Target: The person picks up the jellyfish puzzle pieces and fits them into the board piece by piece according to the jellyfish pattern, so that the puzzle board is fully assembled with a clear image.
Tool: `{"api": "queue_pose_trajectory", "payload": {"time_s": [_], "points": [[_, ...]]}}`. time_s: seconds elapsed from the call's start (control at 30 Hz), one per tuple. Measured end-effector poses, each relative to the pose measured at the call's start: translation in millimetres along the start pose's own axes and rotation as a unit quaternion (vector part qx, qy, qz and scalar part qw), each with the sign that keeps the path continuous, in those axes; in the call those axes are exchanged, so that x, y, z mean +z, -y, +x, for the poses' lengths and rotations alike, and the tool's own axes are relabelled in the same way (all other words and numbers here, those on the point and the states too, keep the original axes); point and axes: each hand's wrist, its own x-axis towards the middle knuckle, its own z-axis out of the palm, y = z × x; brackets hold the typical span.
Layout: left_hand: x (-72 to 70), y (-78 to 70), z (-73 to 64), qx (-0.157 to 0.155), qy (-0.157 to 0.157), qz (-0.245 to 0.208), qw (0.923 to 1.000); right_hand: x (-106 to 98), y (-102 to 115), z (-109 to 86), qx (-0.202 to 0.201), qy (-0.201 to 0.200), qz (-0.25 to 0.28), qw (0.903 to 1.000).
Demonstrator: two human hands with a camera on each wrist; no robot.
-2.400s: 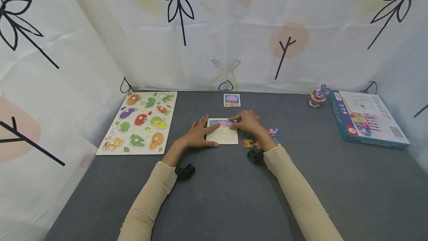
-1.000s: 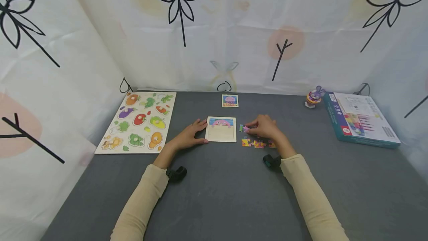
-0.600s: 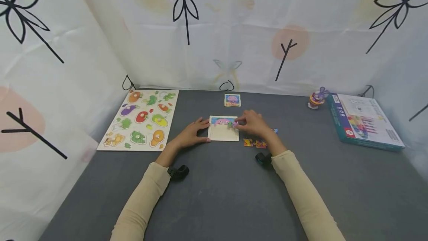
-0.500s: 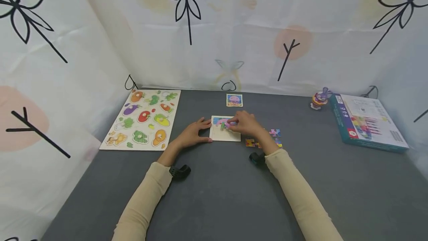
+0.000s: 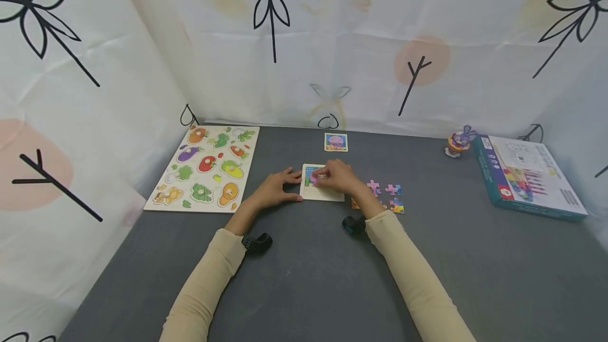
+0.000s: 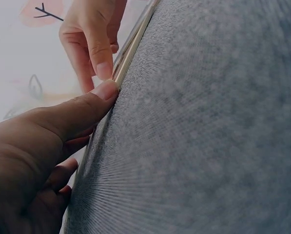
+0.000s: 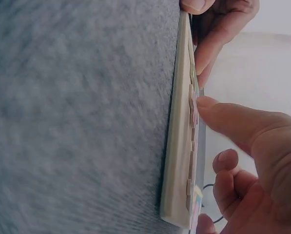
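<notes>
A small wooden puzzle tray lies on the dark table, pieces of a pink-and-blue picture along its far side. My left hand rests at its left edge, fingers spread, the thumb on the near corner. Over the tray, my right hand pinches a pink and green puzzle piece low at the left side of the picture. Its thumb touches the piece; the hand covers the tray's far right part. Several loose puzzle pieces lie right of the tray, partly behind the right wrist.
Behind the tray is a small picture card. A large vegetable puzzle board lies at left. A small purple figurine and a flat box sit at right. Patterned white cloth closes the back and sides.
My right hand took a puzzle piece from the loose group, carried it left over the tray and lowered it at the picture's left side. The left hand stays at the tray's edge.
</notes>
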Motion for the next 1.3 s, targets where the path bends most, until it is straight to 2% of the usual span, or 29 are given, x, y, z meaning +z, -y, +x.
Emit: {"api": "queue_pose_trajectory", "payload": {"time_s": [0.23,0.47,0.77,0.9,1.0,1.13,1.3], "points": [[0.9,1.5,1.1,-0.001,-0.001,-0.007,1.0,2,-2,5.3,-0.019,0.008,0.027,0.9994],[-0.5,2.0,0.0,-0.005,-0.002,-0.006,1.0,1,2,10.9,0.012,0.011,0.046,0.9988],[-0.8,0.4,-0.2,-0.004,0.002,-0.004,1.0,1,4,11.2,0.026,0.014,0.028,0.9992],[0.3,-0.9,0.5,-0.004,0.002,-0.004,1.0,2,1,8.9,0.024,0.005,0.043,0.9988],[1.7,-1.5,1.7,-0.001,0.003,-0.004,1.0,-1,-5,4.2,0.013,-0.01,0.074,0.9971],[2.4,-2.3,2.8,0.0,0.0,-0.001,1.0,-16,-21,-11.2,0.003,-0.033,0.113,0.9931],[0.5,-2.6,1.7,0.014,0.016,-0.009,0.9997,-49,-52,-40.7,0.034,-0.026,0.131,0.9905]]}}
